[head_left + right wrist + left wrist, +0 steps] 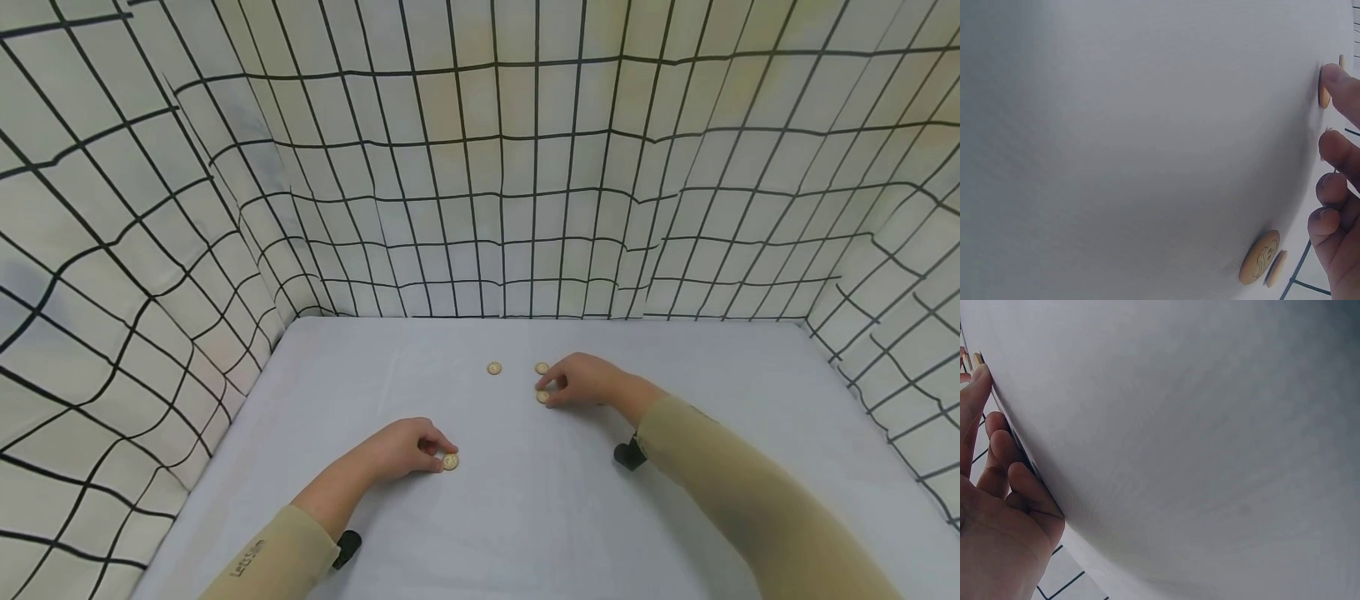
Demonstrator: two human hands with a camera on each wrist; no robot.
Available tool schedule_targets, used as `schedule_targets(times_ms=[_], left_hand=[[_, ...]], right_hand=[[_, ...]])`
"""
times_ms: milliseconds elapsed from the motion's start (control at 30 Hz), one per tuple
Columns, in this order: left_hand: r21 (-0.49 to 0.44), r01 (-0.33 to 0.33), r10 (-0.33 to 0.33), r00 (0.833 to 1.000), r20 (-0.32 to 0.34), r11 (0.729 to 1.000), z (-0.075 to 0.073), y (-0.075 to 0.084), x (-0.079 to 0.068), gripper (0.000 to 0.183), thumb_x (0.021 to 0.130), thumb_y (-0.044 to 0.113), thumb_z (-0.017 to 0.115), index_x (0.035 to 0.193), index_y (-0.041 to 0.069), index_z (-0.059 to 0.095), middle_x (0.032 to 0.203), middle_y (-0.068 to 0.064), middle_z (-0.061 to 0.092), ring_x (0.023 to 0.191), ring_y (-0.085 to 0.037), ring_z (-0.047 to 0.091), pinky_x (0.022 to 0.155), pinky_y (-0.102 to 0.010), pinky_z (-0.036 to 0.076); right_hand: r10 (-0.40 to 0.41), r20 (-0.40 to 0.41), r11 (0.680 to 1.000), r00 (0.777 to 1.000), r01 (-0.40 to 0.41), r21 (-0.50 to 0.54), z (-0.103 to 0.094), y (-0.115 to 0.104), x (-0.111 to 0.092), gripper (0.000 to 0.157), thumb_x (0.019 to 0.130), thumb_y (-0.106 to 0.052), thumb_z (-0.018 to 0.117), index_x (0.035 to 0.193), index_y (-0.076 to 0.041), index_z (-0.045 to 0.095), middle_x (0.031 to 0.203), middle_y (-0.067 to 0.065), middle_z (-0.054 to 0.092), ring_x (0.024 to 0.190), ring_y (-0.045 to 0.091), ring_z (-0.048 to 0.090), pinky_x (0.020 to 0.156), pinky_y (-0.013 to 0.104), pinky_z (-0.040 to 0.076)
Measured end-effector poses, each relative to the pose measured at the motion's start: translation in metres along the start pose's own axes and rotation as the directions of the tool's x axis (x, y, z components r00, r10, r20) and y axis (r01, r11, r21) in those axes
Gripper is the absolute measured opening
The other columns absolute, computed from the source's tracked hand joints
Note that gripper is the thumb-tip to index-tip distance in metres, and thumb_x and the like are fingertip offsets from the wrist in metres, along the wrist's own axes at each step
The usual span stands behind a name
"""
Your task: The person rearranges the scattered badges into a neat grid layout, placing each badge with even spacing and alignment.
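Observation:
My left hand pinches a small round wooden disc between thumb and index finger, low over the white table. In the left wrist view the disc's edge shows by the thumb tip. Farther back and to the right, my right hand pinches a second disc at the table surface. Just beyond that one lies another disc, close to the right fingertips. One more disc lies to its left. Dark line drawing marks a disc in the right wrist view.
A white cloth covers the table. White walls with a black grid stand along its back and both sides. A black device sits under each wrist, at the left sleeve and the right sleeve.

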State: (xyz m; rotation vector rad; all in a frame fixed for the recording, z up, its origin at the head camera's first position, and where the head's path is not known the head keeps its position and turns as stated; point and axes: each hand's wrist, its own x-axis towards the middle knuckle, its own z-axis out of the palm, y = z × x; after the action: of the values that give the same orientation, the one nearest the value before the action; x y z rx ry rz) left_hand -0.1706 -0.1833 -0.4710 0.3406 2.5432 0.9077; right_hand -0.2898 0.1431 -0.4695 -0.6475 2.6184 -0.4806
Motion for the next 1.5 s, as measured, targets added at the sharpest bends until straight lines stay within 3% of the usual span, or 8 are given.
schedule_targets(times_ms=[433, 933, 1233, 1500], left_hand=[[0.008, 0.000, 0.000, 1.000, -0.005, 1.000, -0.001, -0.001, -0.001, 0.020, 0.084, 0.013, 0.079, 0.099, 0.025, 0.077, 0.085, 0.003, 0.056, 0.082, -0.015, 0.050, 0.073, -0.034, 0.043], [0.016, 0.003, -0.003, 1.000, -0.002, 1.000, -0.001, -0.001, -0.001, 0.020, 0.084, 0.013, 0.079, 0.100, 0.025, 0.077, 0.086, 0.004, 0.056, 0.083, -0.015, 0.050, 0.073, -0.033, 0.043], [0.017, 0.011, -0.011, 1.000, -0.003, 1.000, 0.002, -0.001, 0.002, 0.020, 0.084, 0.013, 0.079, 0.099, 0.026, 0.077, 0.087, 0.004, 0.056, 0.084, -0.015, 0.051, 0.074, -0.034, 0.044], [0.011, 0.009, -0.009, 1.000, -0.004, 1.000, 0.002, -0.001, 0.003, 0.020, 0.084, 0.012, 0.079, 0.098, 0.026, 0.077, 0.087, 0.004, 0.057, 0.084, -0.015, 0.051, 0.074, -0.033, 0.044]], right_hand=[[0.019, -0.008, 0.996, 1.000, -0.018, 0.088, -0.007, 0.011, -0.012, 0.031, 0.084, -0.035, 0.080, 0.115, -0.032, 0.074, 0.083, -0.003, 0.063, 0.072, 0.016, 0.057, 0.062, 0.031, 0.048], [0.057, -0.082, 0.985, 0.995, -0.043, 0.165, -0.016, 0.048, -0.043, 0.033, 0.084, -0.033, 0.079, 0.117, -0.026, 0.074, 0.094, 0.000, 0.066, 0.080, 0.017, 0.055, 0.070, 0.033, 0.047], [0.131, -0.118, 0.977, 0.984, -0.107, 0.187, -0.021, 0.072, -0.060, 0.035, 0.083, -0.040, 0.079, 0.115, -0.026, 0.075, 0.106, -0.001, 0.066, 0.088, 0.020, 0.053, 0.074, 0.034, 0.047], [0.132, -0.115, 0.974, 0.985, -0.107, 0.201, -0.018, 0.078, -0.064, 0.036, 0.083, -0.041, 0.080, 0.115, -0.025, 0.075, 0.093, 0.000, 0.063, 0.085, 0.020, 0.052, 0.072, 0.034, 0.045]])
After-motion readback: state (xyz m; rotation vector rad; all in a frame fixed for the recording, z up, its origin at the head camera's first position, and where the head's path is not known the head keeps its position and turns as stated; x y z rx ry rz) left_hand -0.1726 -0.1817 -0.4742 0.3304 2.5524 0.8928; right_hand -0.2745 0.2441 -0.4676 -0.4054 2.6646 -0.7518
